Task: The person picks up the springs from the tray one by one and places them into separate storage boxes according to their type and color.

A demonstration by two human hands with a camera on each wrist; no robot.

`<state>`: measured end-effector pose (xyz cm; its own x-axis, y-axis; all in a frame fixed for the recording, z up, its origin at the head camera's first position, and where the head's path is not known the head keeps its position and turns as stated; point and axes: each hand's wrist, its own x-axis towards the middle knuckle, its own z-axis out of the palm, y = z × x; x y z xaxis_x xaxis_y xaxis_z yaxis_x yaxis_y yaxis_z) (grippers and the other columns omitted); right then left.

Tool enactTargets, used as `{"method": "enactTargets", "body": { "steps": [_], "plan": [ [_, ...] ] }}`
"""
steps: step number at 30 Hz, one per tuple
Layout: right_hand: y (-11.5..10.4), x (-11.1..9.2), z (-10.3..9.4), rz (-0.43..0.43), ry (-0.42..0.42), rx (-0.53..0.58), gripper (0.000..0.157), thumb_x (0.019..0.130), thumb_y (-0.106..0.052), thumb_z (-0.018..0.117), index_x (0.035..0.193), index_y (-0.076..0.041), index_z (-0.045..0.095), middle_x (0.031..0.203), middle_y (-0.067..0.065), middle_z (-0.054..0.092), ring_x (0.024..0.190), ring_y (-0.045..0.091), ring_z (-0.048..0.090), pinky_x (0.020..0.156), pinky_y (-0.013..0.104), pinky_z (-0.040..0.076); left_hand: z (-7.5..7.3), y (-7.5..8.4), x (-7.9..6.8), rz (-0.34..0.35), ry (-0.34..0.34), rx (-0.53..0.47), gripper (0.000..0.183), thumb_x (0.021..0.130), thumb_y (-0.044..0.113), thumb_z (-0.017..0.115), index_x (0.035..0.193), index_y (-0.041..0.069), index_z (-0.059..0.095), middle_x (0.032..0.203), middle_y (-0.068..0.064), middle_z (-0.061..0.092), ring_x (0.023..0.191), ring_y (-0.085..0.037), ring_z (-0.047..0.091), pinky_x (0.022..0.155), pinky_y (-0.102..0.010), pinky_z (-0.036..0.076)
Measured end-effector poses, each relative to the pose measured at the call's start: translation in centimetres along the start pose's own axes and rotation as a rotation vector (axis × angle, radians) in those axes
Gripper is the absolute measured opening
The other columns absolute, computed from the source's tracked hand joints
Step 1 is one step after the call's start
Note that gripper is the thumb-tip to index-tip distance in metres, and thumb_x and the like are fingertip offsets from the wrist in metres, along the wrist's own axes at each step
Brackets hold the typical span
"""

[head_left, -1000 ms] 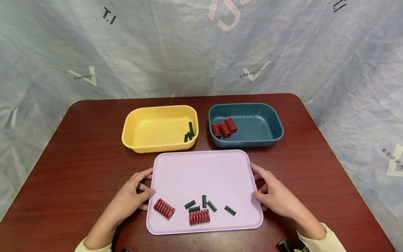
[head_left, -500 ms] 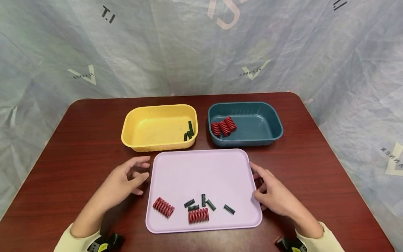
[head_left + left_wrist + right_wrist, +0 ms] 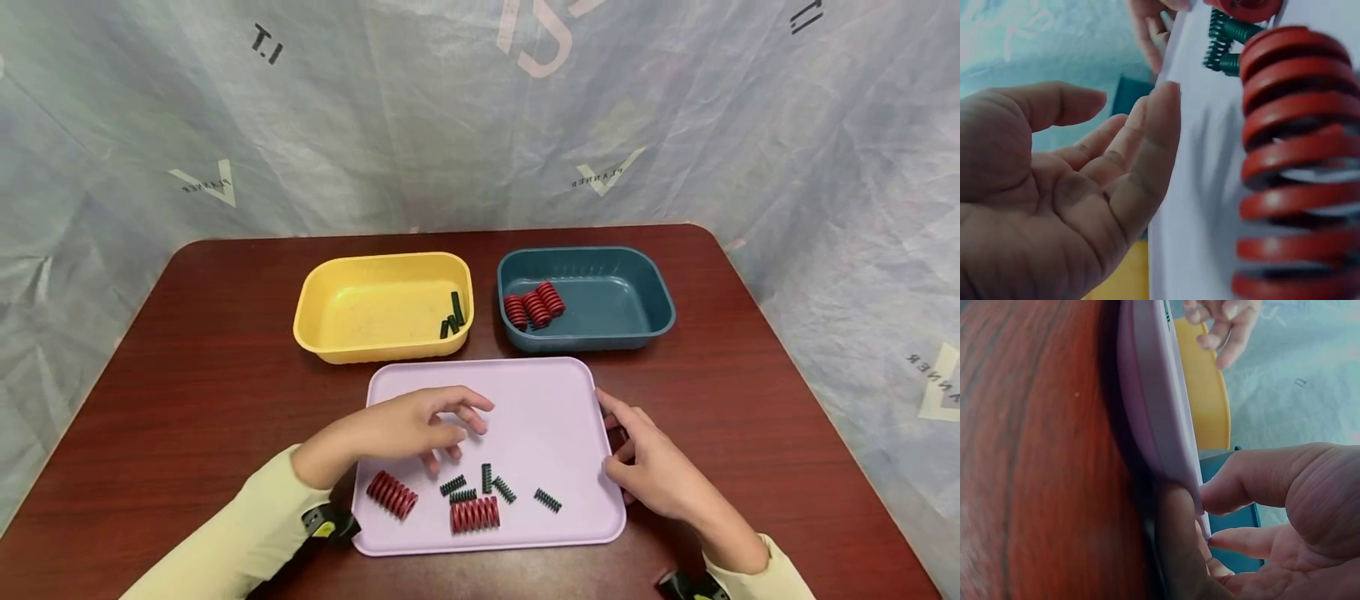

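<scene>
A lilac tray [image 3: 540,417] lies on the table. My left hand [image 3: 416,425] hovers over its left half, fingers loosely bent and holding nothing. Along the tray's right edge, my right hand [image 3: 652,467] grips the rim; the right wrist view has the thumb on the tray's edge [image 3: 1166,406] and a finger underneath. One red coil spring [image 3: 392,495] lies near the tray's left corner, another red spring [image 3: 476,515] at the front middle. Several small green springs [image 3: 487,478] lie behind it, and a lone green spring [image 3: 547,500] to the right.
Behind the tray stand a yellow bin [image 3: 382,353] at left and a dark teal bin [image 3: 592,342] at right. Green springs [image 3: 457,308] sit in the yellow bin's right corner. Red springs [image 3: 537,310] lie at the teal bin's left end. A grey sheet [image 3: 420,125] hangs behind the table.
My left hand has let go of the tray's left edge, drawn back to the left, then moved right over the tray. My right hand has stayed on the right edge.
</scene>
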<state>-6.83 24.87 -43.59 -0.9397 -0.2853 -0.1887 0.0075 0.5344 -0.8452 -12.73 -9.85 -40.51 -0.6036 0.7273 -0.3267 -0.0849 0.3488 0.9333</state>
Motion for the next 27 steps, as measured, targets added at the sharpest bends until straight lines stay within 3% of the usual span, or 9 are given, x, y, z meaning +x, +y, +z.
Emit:
{"method": "enactTargets", "body": {
  "steps": [6, 11, 21, 27],
  "plan": [
    [0.0, 0.0, 0.1, -0.012, 0.005, 0.016, 0.083, 0.085, 0.014, 0.059, 0.16, -0.005, 0.03, 0.127, 0.023, 0.045, 0.075, 0.019, 0.064, 0.043, 0.034, 0.056, 0.4, 0.1, 2.3, -0.093, -0.124, -0.073, 0.052, 0.097, -0.007, 0.045, 0.147, 0.006, 0.049, 0.126, -0.011, 0.065, 0.089, -0.024, 0.067, 0.059, -0.03, 0.06],
    [0.0, -0.1, 0.1, -0.01, 0.007, 0.018, 0.082, 0.085, 0.014, 0.059, 0.16, -0.004, 0.03, 0.125, 0.022, 0.045, 0.076, 0.019, 0.064, 0.043, 0.034, 0.056, 0.6, -0.3, 3.2, -0.117, -0.183, -0.065, 0.055, 0.093, -0.012, 0.042, 0.144, 0.006, 0.05, 0.122, -0.009, 0.067, 0.087, -0.023, 0.067, 0.056, -0.029, 0.059],
    [0.0, -0.2, 0.1, 0.006, 0.003, 0.01, 0.081, 0.088, 0.013, 0.058, 0.161, -0.006, 0.029, 0.126, 0.022, 0.044, 0.077, 0.021, 0.062, 0.044, 0.034, 0.056, 0.6, -0.1, 3.5, -0.151, -0.211, -0.097, 0.045, 0.097, -0.012, 0.042, 0.14, 0.0, 0.046, 0.108, -0.016, 0.072, 0.084, -0.024, 0.07, 0.068, -0.034, 0.064],
    [0.1, -0.2, 0.2, 0.004, 0.013, 0.008, 0.081, 0.087, 0.013, 0.058, 0.161, -0.006, 0.03, 0.127, 0.022, 0.044, 0.077, 0.02, 0.063, 0.043, 0.034, 0.056, 0.2, -0.4, 3.3, -0.113, -0.184, -0.076, 0.038, 0.097, -0.012, 0.045, 0.135, -0.005, 0.047, 0.106, -0.018, 0.072, 0.084, -0.024, 0.071, 0.078, -0.038, 0.063]
  ]
}}
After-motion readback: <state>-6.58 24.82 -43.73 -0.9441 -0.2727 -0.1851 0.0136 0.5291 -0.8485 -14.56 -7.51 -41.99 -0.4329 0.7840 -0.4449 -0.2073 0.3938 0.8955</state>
